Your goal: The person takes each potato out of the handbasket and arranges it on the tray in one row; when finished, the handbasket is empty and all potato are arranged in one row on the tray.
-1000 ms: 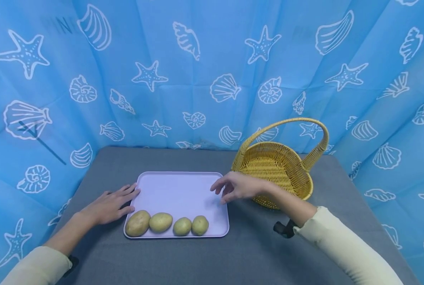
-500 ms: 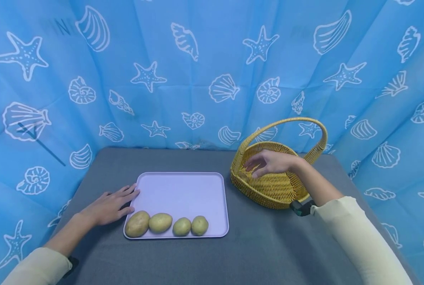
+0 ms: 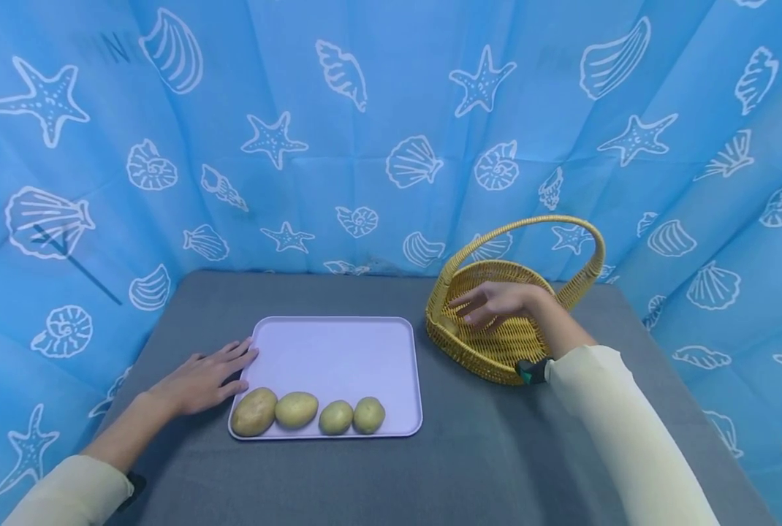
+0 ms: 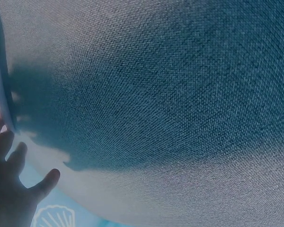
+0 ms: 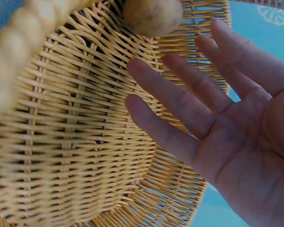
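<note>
My right hand (image 3: 496,301) hovers over the yellow wicker basket (image 3: 476,365), fingers spread and holding nothing. In the right wrist view a potato (image 5: 153,16) lies inside the basket by its wall, beyond the fingertips (image 5: 138,66). On the left, my left hand (image 3: 200,380) rests at the edge of the pale purple tray (image 3: 332,351), its fingertips on the rim. Several potatoes (image 3: 297,410) line the tray's near side, the largest one (image 3: 254,412) at the left corner. The left wrist view shows mostly tablecloth, with the left hand (image 4: 14,175) at its border.
Grey cloth (image 3: 470,460) covers the table. The basket's tall arched handle (image 3: 529,223) rises above its opening, near the right forearm. A blue curtain (image 3: 365,183) with shell and starfish prints hangs behind the table and along both sides.
My right hand has gone from above the tray's right edge to over the basket, then its wrist shifted slightly left. The left hand, the tray and its potatoes have stayed put.
</note>
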The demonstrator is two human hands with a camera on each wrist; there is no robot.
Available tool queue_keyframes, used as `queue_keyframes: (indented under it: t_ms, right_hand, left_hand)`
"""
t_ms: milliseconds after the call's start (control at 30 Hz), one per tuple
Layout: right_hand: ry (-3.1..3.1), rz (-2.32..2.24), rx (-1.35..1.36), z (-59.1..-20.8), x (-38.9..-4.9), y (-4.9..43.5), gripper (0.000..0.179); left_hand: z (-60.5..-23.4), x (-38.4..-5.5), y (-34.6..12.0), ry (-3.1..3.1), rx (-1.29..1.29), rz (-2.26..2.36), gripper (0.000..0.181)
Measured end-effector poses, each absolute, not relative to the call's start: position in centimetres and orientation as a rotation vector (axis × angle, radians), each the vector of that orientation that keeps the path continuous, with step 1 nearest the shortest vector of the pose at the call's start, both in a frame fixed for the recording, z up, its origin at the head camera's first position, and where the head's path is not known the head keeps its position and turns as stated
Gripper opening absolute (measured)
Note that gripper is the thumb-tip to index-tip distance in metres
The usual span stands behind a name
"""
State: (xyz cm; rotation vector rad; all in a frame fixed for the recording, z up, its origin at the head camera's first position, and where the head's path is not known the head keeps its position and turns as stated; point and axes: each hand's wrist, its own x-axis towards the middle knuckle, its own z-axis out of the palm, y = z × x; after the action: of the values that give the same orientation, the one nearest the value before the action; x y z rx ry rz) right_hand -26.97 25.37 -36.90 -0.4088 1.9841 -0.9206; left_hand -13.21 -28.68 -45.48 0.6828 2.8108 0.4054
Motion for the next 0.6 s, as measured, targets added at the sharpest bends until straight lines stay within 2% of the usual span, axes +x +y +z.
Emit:
queue_keyframes:
  t_ms: [400,600]
  right_hand:
    - [1.935,-0.956,-0.228,-38.7,-27.5,23.7,0.058]
    - [1.987,-0.925,-0.230,-38.8,-27.6,22.9,0.058]
  left_hand:
    - [-45.4,-13.2,-28.6,2.824,0.686,0.361,0.064]
    - [-45.4,-13.2,-28.7,2.819,0.690,0.369,0.064]
